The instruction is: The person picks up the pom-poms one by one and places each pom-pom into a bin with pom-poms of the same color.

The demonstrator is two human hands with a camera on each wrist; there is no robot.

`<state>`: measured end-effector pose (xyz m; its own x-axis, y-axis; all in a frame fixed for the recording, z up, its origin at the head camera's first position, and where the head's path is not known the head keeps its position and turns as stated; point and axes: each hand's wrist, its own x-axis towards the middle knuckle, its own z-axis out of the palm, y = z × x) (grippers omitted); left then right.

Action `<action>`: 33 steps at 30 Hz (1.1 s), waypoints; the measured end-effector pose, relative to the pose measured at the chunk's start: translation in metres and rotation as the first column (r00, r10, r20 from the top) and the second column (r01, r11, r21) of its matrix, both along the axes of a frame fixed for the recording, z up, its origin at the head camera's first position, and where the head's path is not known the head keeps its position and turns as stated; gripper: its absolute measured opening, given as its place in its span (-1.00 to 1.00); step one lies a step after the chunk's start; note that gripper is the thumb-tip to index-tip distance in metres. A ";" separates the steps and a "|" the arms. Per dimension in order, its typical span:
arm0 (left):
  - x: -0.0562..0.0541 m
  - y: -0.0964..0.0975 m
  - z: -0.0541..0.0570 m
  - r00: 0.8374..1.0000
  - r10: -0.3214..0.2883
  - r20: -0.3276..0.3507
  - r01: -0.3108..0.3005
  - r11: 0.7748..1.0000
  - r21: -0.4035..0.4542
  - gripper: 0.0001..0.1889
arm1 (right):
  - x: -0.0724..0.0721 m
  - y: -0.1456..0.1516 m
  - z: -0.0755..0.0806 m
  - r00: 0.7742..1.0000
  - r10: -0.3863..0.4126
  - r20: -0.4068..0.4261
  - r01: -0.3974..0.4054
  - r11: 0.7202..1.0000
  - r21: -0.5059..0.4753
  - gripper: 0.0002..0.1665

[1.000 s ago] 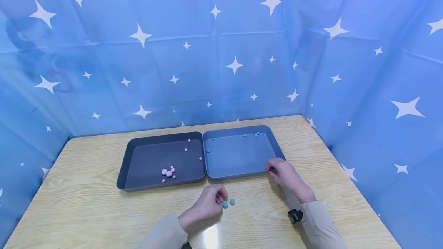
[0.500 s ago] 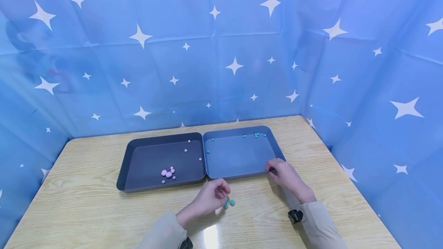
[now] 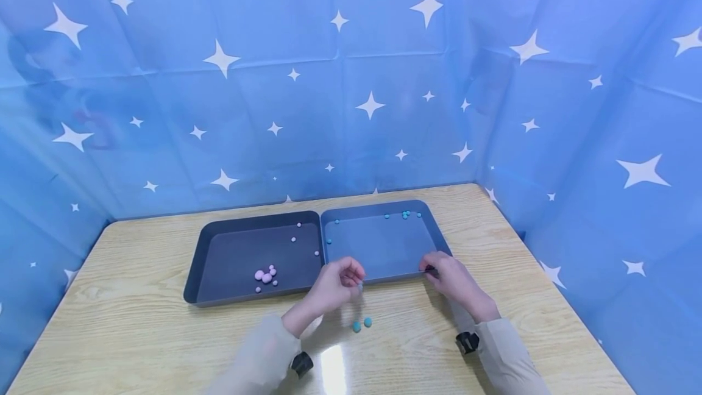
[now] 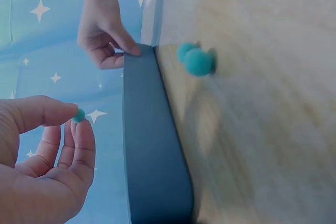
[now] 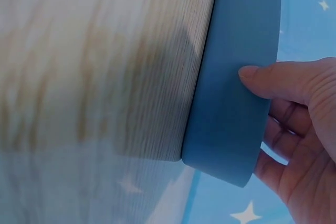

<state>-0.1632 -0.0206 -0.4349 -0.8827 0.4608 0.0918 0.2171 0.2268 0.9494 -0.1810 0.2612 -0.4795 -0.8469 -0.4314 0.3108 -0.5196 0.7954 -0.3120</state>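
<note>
One newly lifted teal ball (image 4: 79, 115), left hand (image 3: 334, 286) pinching it; two others (image 3: 357, 327) remain on table (image 3: 137, 322); right hand (image 3: 451, 278) grips blue tray (image 5: 226, 103).

The ball (image 4: 79, 115) pinched in the left fingers (image 4: 47, 115) looks matt; the two balls (image 4: 199, 62) on the near side of those fingers seem matt and faintly fuzzy. The tray (image 5: 226, 108) gripped by the right fingers (image 5: 278, 81) appears to be smooth, satin plastic. Under both sets of fingers, the desk (image 3: 137, 303) shows wood grain and a glossy glare. Beyond them hangs creased cloth, a curtain (image 3: 247, 114); behind them, the sleeve (image 3: 510, 352) is matt cloth.
</note>
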 end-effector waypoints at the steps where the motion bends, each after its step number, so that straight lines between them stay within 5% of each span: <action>1: 0.000 0.000 0.006 1.000 0.000 0.001 0.000 1.000 0.007 -0.81 | 0.000 0.000 0.000 1.000 0.000 -0.001 0.000 1.000 0.001 -0.75; 4: -0.004 0.000 0.014 1.000 0.002 0.003 -0.002 0.999 0.041 -0.83 | -0.001 0.000 -0.001 1.000 -0.001 -0.004 0.001 1.000 0.001 -0.75; 13: -0.036 0.008 -0.009 0.997 0.033 0.064 -0.041 0.992 0.115 -0.81 | -0.001 0.000 -0.001 1.000 0.004 -0.016 -0.004 1.000 0.010 -0.74; 23: -0.062 0.019 0.001 0.987 0.067 0.145 -0.098 0.970 0.221 -0.81 | -0.001 0.000 0.002 1.000 -0.002 0.010 0.002 1.000 0.004 -0.75; 33: -0.084 0.029 0.003 0.966 0.127 0.227 -0.181 0.954 0.239 -0.81 | 0.000 0.000 0.005 0.999 -0.002 0.032 0.002 1.000 -0.002 -0.76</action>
<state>-0.2468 0.0089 -0.4322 -0.9530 0.3029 -0.0039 -0.0086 -0.0140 0.9999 -0.1813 0.2615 -0.4749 -0.8576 -0.4286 0.2842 -0.5073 0.7958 -0.3306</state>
